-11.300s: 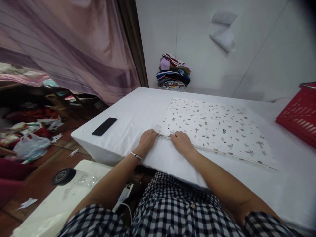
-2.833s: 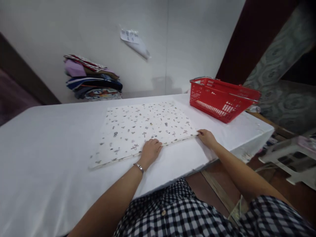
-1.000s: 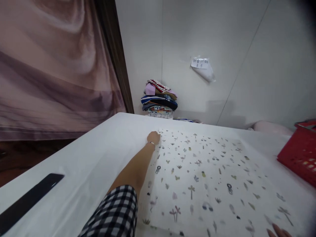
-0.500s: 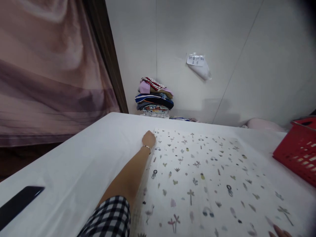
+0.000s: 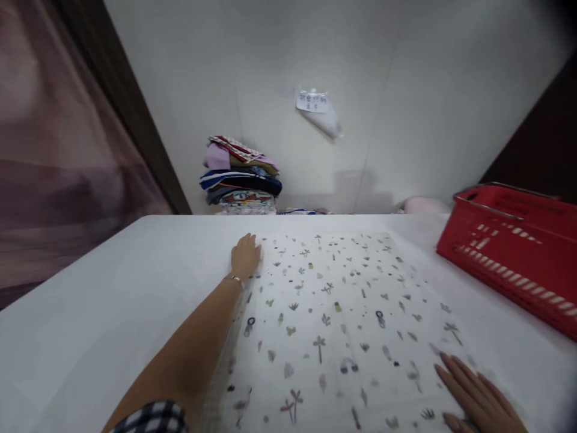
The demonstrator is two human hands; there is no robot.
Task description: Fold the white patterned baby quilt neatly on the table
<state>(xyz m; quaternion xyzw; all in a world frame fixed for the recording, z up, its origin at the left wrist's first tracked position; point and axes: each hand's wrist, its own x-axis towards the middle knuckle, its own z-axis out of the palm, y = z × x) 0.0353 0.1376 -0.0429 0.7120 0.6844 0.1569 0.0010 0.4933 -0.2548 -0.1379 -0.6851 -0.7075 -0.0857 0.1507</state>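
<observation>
A white cloth [image 5: 342, 307] printed with small plants and animals lies flat on the white table [image 5: 103, 313]. My left hand [image 5: 246, 254] reaches far out and rests at the cloth's far left corner, fingers lying flat on it. My right hand [image 5: 478, 398] lies at the near right edge of the cloth with its fingers stretched out flat. Neither hand holds anything.
A red plastic basket [image 5: 514, 252] stands on the table at the right. A pile of folded clothes [image 5: 241, 177] sits against the wall behind the table. A paper note [image 5: 313, 103] hangs on the wall. A mauve curtain [image 5: 54, 180] hangs at the left.
The view has swung to the right, bringing in the red basket and more of my right hand. My left hand stays at the cloth's far left corner, and the black object at the left has left the view.
</observation>
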